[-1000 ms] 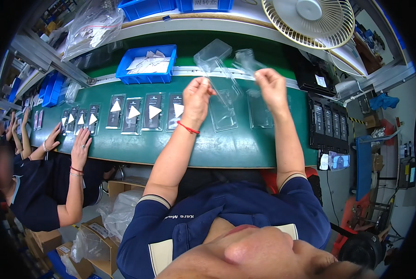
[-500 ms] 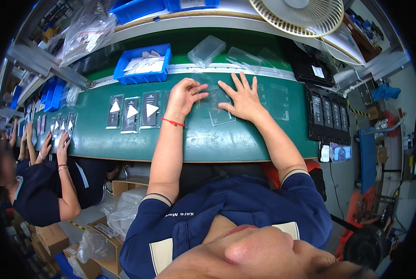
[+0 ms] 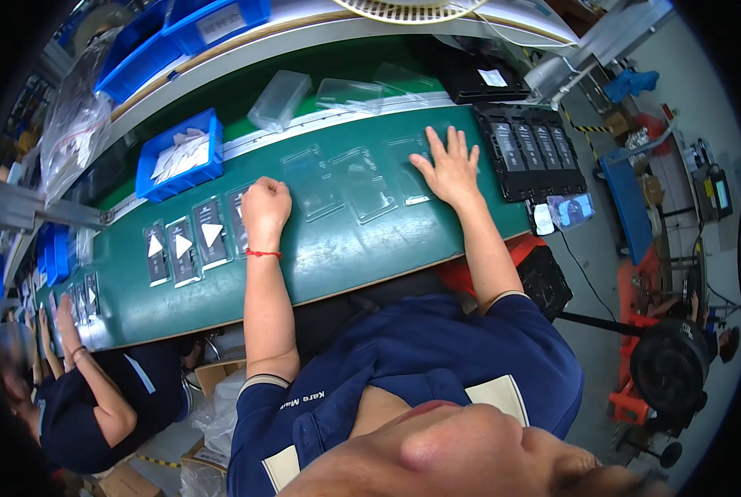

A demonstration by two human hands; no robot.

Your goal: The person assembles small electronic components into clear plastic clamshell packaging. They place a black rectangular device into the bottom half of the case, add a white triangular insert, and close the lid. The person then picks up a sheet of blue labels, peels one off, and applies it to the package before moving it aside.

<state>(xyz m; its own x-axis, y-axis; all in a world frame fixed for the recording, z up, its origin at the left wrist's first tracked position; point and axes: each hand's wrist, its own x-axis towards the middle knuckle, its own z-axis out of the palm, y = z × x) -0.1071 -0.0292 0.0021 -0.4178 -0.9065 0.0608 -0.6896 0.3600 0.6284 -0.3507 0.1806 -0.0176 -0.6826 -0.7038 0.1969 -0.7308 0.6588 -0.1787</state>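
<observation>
1. Since the earlier frames, both hands are sitting farther apart on the green counter (image 3: 362,248): the left hand (image 3: 265,203) is now curled into a fist, no longer lying open, and the right hand (image 3: 451,166) is now lying nearer the black tray.
2. Three clear plastic trays are lying flat in a row between the hands: the first clear tray (image 3: 311,182) just right of the left fist, the middle clear tray (image 3: 362,182) apart from both hands, and the third clear tray (image 3: 410,170) partly under the right hand.
3. That right hand is resting open, fingers spread, palm pressing down near the third tray's right edge; it is grasping nothing. The left fist is clenched on the counter, and whether anything is inside it cannot be told.
4. These trays are looking thin, light, glossy and easily flexed, so they are likely to slide or buckle; pinching an outer rim looks the safest hold.
5. Left of the fist, dark packs with white triangles (image 3: 184,244) are lying in a line.
6. Beyond them, a blue bin (image 3: 213,137) is holding white pieces, and a clear box (image 3: 281,99) is sitting behind the rail.
7. Right of the hand, a black tray (image 3: 533,149) is holding dark slabs.
8. At lower left, a co-worker (image 3: 97,406) is working at the same counter.
</observation>
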